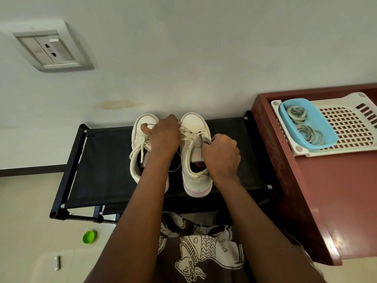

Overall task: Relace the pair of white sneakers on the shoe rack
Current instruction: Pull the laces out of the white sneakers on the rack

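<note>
Two white sneakers stand side by side, toes to the wall, on the black shoe rack (106,176). My left hand (163,135) lies between the left sneaker (140,152) and the right sneaker (193,160) and pinches a white lace (150,124) that loops over the left sneaker's toe and runs taut to the right sneaker's eyelets. My right hand (221,156) grips the right side of the right sneaker's upper at the eyelet row, its fingers curled. A loose lace end (176,167) hangs between the shoes.
A dark red table (326,190) stands right of the rack, carrying a white perforated tray (346,127) and a blue tub (306,123) of rubber bands. A wall socket (53,50) is on the wall. A green lid (89,237) lies on the floor.
</note>
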The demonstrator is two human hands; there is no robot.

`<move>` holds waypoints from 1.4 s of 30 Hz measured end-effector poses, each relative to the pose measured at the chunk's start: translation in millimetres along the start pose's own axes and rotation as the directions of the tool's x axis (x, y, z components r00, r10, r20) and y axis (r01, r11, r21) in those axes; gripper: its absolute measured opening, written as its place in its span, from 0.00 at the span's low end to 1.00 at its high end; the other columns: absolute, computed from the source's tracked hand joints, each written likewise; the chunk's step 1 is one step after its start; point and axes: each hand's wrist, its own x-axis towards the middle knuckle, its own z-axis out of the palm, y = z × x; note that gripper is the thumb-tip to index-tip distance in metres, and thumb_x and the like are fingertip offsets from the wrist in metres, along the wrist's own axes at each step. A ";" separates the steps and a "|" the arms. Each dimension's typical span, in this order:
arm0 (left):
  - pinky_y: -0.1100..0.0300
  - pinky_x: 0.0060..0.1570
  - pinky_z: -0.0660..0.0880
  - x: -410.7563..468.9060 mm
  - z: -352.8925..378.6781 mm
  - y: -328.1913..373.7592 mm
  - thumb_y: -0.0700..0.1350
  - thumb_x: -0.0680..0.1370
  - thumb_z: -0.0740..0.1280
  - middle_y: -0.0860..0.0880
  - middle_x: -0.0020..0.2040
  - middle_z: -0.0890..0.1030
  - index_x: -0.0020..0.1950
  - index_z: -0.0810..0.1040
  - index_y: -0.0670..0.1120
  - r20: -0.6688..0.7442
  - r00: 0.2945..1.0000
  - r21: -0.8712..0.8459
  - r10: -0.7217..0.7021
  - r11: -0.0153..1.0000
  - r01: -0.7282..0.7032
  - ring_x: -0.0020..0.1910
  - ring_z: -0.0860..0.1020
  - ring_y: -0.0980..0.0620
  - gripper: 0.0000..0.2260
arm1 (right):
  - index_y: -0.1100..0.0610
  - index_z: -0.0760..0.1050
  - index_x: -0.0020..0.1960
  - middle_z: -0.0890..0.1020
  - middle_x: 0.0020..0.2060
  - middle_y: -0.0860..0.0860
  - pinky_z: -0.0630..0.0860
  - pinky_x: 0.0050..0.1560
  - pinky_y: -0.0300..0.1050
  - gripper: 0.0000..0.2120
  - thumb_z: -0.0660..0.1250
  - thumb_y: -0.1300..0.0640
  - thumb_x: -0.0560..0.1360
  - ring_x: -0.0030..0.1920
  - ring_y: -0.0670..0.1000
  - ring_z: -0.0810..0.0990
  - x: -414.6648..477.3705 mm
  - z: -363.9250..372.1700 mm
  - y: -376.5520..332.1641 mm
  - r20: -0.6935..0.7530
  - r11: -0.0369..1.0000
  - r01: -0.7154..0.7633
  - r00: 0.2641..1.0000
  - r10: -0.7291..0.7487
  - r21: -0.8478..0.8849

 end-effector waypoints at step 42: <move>0.64 0.41 0.79 -18.4 -37.3 -12.5 0.33 0.75 0.66 0.47 0.38 0.82 0.43 0.78 0.41 0.839 0.507 -0.442 0.196 0.790 0.426 0.40 0.80 0.54 0.04 | 0.54 0.83 0.52 0.83 0.48 0.53 0.74 0.46 0.44 0.10 0.65 0.56 0.75 0.49 0.55 0.80 25.0 1.4 -16.2 -0.003 0.987 0.159 0.987 -0.159 0.031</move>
